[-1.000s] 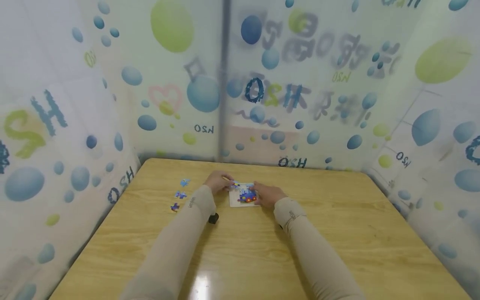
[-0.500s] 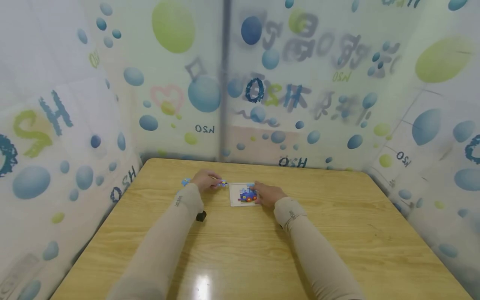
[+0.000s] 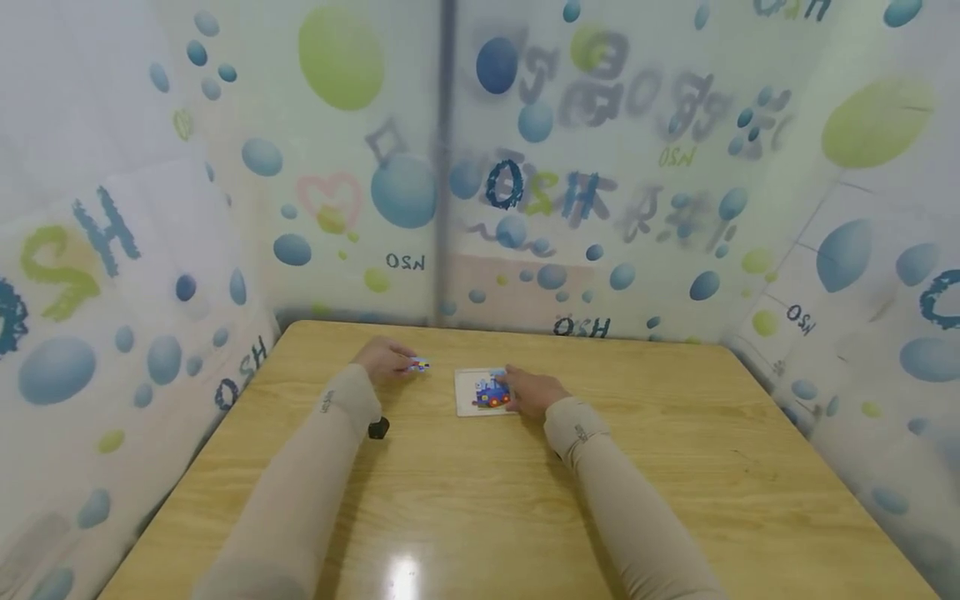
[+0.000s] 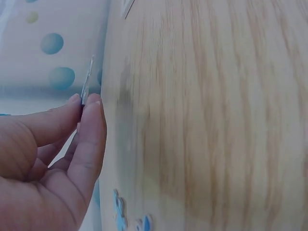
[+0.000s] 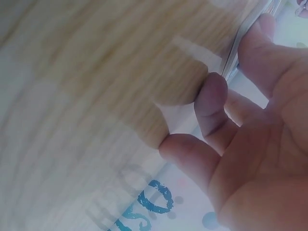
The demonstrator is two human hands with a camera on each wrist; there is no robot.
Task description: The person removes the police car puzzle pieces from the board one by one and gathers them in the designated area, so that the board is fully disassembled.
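Note:
My left hand (image 3: 384,360) pinches a small puzzle piece (image 3: 418,364) between thumb and fingers, above the table's far left. In the left wrist view the thin piece (image 4: 87,82) stands edge-on at the fingertips. My right hand (image 3: 534,392) holds the right edge of a white-bordered puzzle board (image 3: 467,398), which lies flat mid-table. A blue train picture (image 3: 491,393) with red and yellow wheels shows on the board. In the right wrist view, the right hand's other fingers (image 5: 211,96) are bent against the tabletop, beside the board's edge (image 5: 238,45).
Loose blue puzzle pieces (image 4: 119,210) lie on the table below the left hand, hidden by that arm in the head view. A wooden table (image 3: 480,500) spreads out around both hands. Patterned curtains (image 3: 517,167) rise behind and at both sides.
My left hand has moved left from the board, carrying the puzzle piece away from the picture's top. My right hand stays at the board's right edge.

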